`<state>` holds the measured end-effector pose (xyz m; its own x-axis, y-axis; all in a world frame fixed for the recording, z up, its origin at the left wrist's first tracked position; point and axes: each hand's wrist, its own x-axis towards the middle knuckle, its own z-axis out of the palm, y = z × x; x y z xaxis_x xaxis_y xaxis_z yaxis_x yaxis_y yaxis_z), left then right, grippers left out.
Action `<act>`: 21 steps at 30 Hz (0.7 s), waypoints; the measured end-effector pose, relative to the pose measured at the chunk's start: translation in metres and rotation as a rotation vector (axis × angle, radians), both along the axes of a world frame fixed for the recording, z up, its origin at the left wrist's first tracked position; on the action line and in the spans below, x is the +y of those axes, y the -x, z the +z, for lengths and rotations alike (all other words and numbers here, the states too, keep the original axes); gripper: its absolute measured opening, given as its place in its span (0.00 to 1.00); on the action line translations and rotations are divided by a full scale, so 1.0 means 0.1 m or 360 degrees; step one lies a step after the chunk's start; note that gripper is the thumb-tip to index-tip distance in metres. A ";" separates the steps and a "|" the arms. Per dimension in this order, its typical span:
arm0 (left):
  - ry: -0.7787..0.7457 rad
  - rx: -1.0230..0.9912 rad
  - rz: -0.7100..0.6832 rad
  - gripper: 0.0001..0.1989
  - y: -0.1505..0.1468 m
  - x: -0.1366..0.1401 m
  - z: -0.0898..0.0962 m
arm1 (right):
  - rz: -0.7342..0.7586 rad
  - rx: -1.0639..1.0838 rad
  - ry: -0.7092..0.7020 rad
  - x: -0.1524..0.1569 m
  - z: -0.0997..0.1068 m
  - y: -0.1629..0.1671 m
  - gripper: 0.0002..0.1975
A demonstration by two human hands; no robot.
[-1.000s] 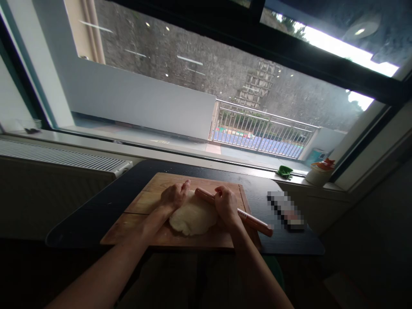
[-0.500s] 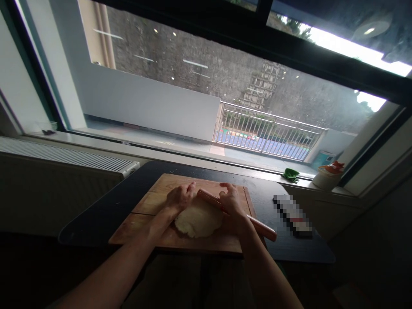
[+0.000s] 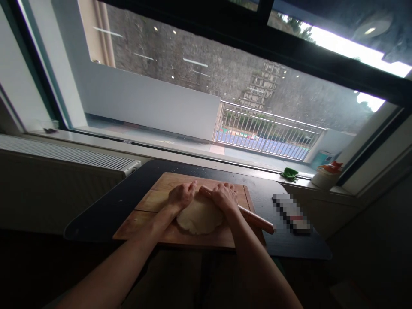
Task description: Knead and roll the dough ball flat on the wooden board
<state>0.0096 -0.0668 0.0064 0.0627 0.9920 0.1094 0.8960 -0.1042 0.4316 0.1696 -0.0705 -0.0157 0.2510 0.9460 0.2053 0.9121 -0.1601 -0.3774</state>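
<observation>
A pale, flattened round of dough [image 3: 199,218] lies on the wooden board [image 3: 144,202], its near edge uneven. At the dough's far left edge is my left hand [image 3: 182,195], closed with the thumb pointing up. Its fingers seem to pinch the edge, though their tips are hidden. My right hand [image 3: 224,196] rests over the rolling pin [image 3: 257,219], palm down, with the fingers bent across it. The pin slants from the dough's far edge down to the right, and its near end reaches past the board. My right hand and wrist hide its middle.
Under the board is a dark table [image 3: 96,214]. A pixelated oblong object [image 3: 292,214] lies to the right. Beyond the table, the window sill holds a green leaf-shaped item [image 3: 290,174] and a white pot [image 3: 325,177]. A radiator [image 3: 64,156] stands at left.
My right hand has moved slightly left along the rolling pin, and its raised fingers have come down over it. The pin has shifted slightly. My left hand stays at the dough's edge.
</observation>
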 end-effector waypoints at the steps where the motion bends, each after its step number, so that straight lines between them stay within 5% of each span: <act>1: -0.0004 -0.0003 -0.0006 0.22 -0.01 -0.02 0.03 | 0.0015 -0.0018 -0.0052 -0.07 -0.02 0.05 0.21; 7: -0.0068 0.0002 -0.0072 0.22 -0.01 -0.05 0.05 | 0.0067 -0.0171 -0.0265 -0.32 -0.05 0.23 0.20; 16: -0.0219 -0.0006 -0.0096 0.26 0.06 0.16 -0.23 | -0.0019 -0.0145 0.0033 0.17 0.04 -0.08 0.21; 21: -0.0238 -0.0020 -0.0111 0.28 0.07 0.18 -0.28 | -0.0048 -0.0113 0.0039 0.13 0.03 -0.06 0.21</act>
